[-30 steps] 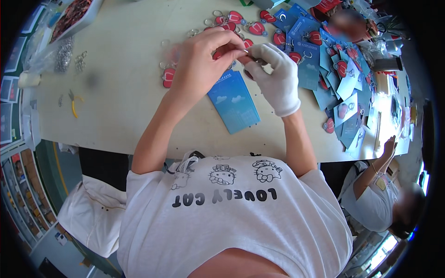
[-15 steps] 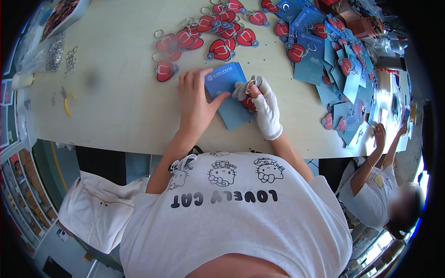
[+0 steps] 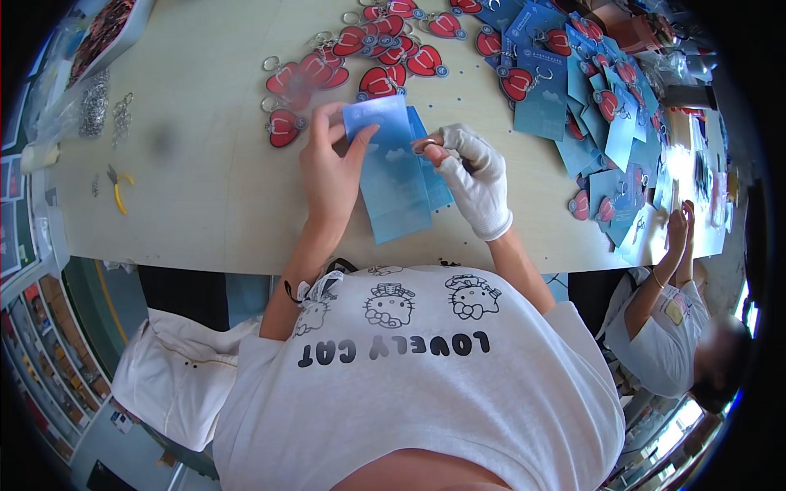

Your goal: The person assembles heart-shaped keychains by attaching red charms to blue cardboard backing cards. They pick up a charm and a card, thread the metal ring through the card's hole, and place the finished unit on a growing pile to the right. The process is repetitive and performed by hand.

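Observation:
My bare left hand (image 3: pixel 330 176) pinches the upper left edge of a blue card (image 3: pixel 395 192) with pale clouds on it, lifted at a tilt off the table. Behind it, partly covered, at least one more blue card (image 3: pixel 436 184) lies on the tabletop. To the right, my right hand (image 3: pixel 479 180) wears a white glove with bare thumb and fingertip showing. Its fingers close on a metal key ring (image 3: pixel 422 146) beside the card's edge. Whatever hangs from the ring is hidden by the hand.
Red keychains (image 3: pixel 385 41) lie heaped at the back middle. Blue cards (image 3: pixel 618 123) with keychains on them pile up at the right. Yellow-handled pliers (image 3: pixel 120 188) and small metal chains (image 3: pixel 123 114) lie at the left. A co-worker's hands (image 3: pixel 678 229) are at the far right.
My left hand has raised the top card and drawn it left, baring the card beneath. My right hand has shifted slightly right; the red keychain in it no longer shows.

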A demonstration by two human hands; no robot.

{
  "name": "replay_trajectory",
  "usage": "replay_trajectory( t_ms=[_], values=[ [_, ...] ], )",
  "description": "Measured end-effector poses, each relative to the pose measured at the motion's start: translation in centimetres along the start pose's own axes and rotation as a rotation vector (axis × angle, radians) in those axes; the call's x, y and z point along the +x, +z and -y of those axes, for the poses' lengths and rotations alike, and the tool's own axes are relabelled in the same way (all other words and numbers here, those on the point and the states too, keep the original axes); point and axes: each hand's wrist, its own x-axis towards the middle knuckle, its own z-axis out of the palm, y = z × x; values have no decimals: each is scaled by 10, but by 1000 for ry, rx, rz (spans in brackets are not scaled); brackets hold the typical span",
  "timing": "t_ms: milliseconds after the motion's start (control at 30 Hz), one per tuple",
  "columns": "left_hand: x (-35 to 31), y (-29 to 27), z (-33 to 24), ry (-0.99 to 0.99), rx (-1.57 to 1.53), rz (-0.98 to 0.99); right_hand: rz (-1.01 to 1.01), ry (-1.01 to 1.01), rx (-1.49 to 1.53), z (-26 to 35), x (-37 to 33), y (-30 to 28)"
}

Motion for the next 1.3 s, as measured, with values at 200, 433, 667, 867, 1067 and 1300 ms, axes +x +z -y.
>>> replay_trajectory(
  t_ms=[200,433,667,867,1067,1300],
  values=[
    [2,-2,-7,-57,-404,-85,57,184,80,32,16,-2],
    [6,0,-39,-115,-754,-140,-80,236,282,48,36,19],
    [2,1,-48,-110,-885,-25,-78,194,307,60,39,22],
    [3,-1,-56,-69,-918,-65,-37,193,242,68,39,18],
    [5,-2,-57,1,-921,-80,-35,253,219,77,40,24],
    [4,1,-61,84,-920,-154,-14,303,204,83,41,32]
  ],
)
